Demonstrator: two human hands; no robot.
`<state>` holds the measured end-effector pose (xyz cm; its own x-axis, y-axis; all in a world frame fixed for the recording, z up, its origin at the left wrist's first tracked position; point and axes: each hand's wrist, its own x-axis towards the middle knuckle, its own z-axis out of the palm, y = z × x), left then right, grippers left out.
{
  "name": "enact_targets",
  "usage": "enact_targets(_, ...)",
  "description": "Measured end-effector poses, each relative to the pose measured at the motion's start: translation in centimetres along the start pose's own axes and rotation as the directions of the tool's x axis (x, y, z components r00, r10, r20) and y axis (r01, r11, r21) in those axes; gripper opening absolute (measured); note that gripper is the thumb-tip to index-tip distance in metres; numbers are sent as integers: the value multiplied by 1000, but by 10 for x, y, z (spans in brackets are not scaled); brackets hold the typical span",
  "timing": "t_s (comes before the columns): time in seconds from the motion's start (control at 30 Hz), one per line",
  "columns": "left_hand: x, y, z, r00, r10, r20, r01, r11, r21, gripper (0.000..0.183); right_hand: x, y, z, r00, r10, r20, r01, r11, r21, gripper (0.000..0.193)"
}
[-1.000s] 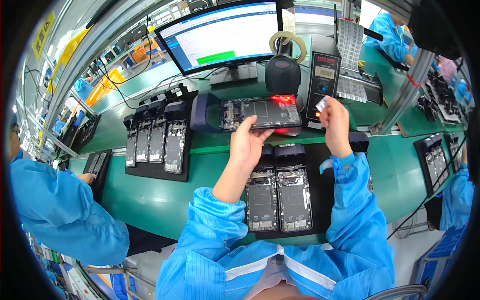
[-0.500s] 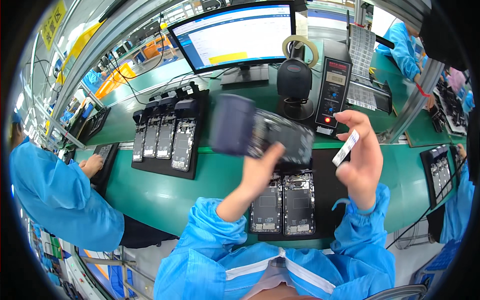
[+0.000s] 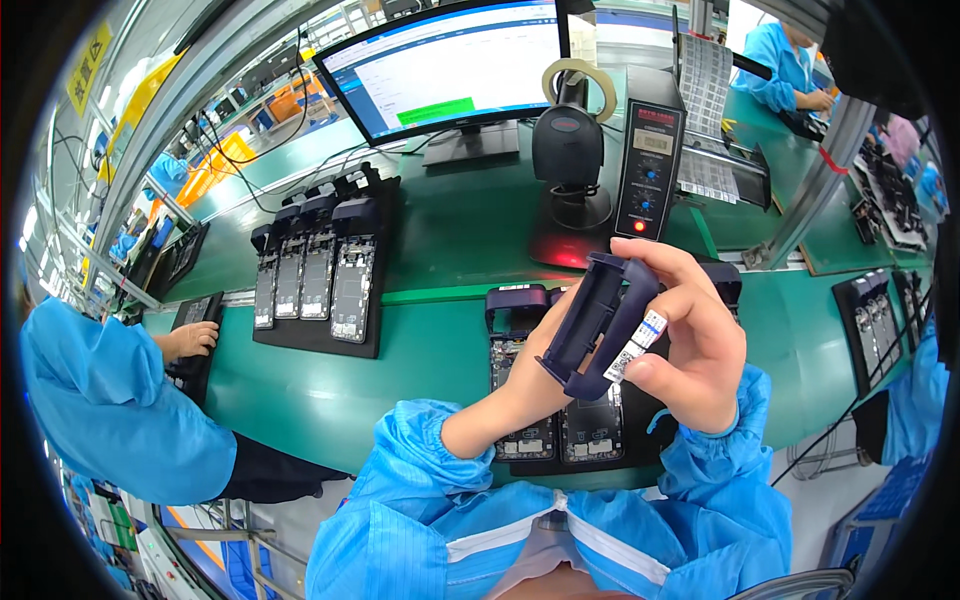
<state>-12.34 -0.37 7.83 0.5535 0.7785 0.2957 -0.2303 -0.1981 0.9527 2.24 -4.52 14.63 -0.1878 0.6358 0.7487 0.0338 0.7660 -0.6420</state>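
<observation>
My left hand (image 3: 538, 368) is closed around a handheld device with a dark purple plastic housing (image 3: 600, 325), tilted so its hollow end faces up. Most of those fingers are hidden behind it. In my right hand (image 3: 700, 355), thumb and finger pinch a small white printed label (image 3: 636, 346), held against or just over the housing's edge; I cannot tell whether it touches. The right fingertips reach the housing's top corner. Below, on a black mat, lie two similar open devices with exposed circuit boards, among them the right one (image 3: 592, 428).
Behind stand a barcode scanner (image 3: 567, 145), a label dispenser (image 3: 650, 155) with a label strip (image 3: 705, 85), and a monitor (image 3: 450, 70). More open devices (image 3: 352, 288) fill a mat at left. A co-worker's hand (image 3: 192, 340) works further left.
My left hand has moved right and turned the device, bringing its hollow end up. The label in my right hand has come down to it. The screen's yellow bar is now green.
</observation>
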Motion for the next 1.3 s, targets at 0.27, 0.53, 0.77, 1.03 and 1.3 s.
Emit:
enact_targets(0.27, 2, -5, 6, 995, 103, 5, -103, 990, 98, 44, -3, -1, 9, 989, 18, -149, 2, 991, 131, 41)
enact_targets(0.53, -15, 3, 17, 997, -69, 26, 66, 992, 112, 48, -1, 16, -66, 823, 248, -511, -252, 966, 63, 25)
enact_targets(0.77, 8, -64, 47, 852, -512, 106, 522, 821, -231, 50, -99, 71, -87, 722, 516, -462, -584, 95, -806, 81)
enact_targets(1.03, 16, -74, 38, 719, -644, 263, 695, 675, -247, 62, -135, 79, -87, 679, 511, -527, -709, 269, -652, 96)
enact_targets(1.3, -6, -21, 38, 855, -446, 266, 519, 709, -478, 70, -71, 18, -42, 940, 255, -226, -340, 719, -606, 92)
